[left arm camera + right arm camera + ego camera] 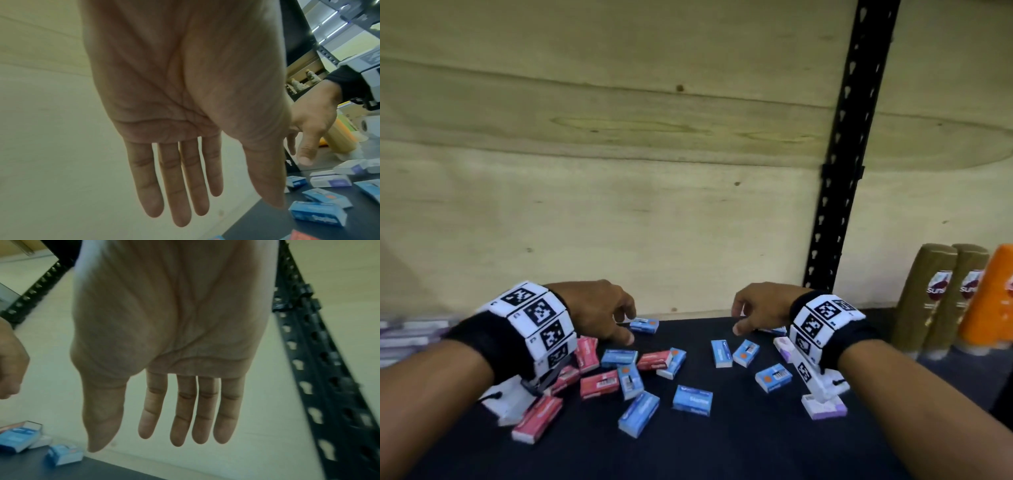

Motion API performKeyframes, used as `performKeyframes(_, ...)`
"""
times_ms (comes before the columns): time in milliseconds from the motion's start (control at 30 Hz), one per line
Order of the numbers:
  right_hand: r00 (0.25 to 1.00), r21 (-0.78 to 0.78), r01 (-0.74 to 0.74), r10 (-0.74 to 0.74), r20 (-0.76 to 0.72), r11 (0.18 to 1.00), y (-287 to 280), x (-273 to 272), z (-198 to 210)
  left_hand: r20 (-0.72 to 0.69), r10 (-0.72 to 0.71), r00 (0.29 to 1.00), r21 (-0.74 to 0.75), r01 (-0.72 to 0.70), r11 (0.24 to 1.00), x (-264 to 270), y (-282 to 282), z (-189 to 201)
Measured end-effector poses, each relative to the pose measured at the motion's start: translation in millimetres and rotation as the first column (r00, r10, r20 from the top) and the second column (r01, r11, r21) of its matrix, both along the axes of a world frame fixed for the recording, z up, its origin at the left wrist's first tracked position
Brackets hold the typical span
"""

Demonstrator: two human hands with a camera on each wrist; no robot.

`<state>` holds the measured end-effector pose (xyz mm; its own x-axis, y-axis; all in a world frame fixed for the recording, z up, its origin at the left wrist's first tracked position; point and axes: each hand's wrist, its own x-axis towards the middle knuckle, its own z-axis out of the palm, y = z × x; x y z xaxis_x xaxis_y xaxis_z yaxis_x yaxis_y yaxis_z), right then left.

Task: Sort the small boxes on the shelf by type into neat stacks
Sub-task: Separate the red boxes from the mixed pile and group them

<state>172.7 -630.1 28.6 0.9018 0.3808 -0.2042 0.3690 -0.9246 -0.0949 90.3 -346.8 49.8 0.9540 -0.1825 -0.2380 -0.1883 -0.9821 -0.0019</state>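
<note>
Small boxes lie scattered on the dark shelf (722,452): red ones (599,383) at the left, blue ones (692,400) in the middle, and purple-white ones (823,409) at the right. My left hand (629,327) hovers over the back of the pile, empty, its fingertips just left of a blue box (644,324). My right hand (738,320) hangs empty above the shelf's back edge, left of a purple-white box (784,347). In the wrist views the left hand (236,194) and the right hand (123,439) show bare palms with straight, relaxed fingers.
A plywood wall (619,171) closes the back, and a black perforated upright (839,171) stands at the right. Two brown bottles (928,298) and an orange bottle (989,298) stand beyond it. Blurred purple-white boxes (410,335) sit at the far left.
</note>
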Motion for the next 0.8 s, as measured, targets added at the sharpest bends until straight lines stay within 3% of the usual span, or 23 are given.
performKeyframes(567,0.958,-0.018,-0.285,0.284,-0.042,0.958,173.8,10.2,0.0,0.0,0.299,0.954,0.049,-0.299,0.953,-36.1,149.2,4.8)
performKeyframes(800,0.938,-0.097,-0.346,0.343,-0.049,0.933,222.2,19.7,-8.8,-0.037,0.33,0.943,0.035,-0.329,0.944,-32.8,168.6,-3.4)
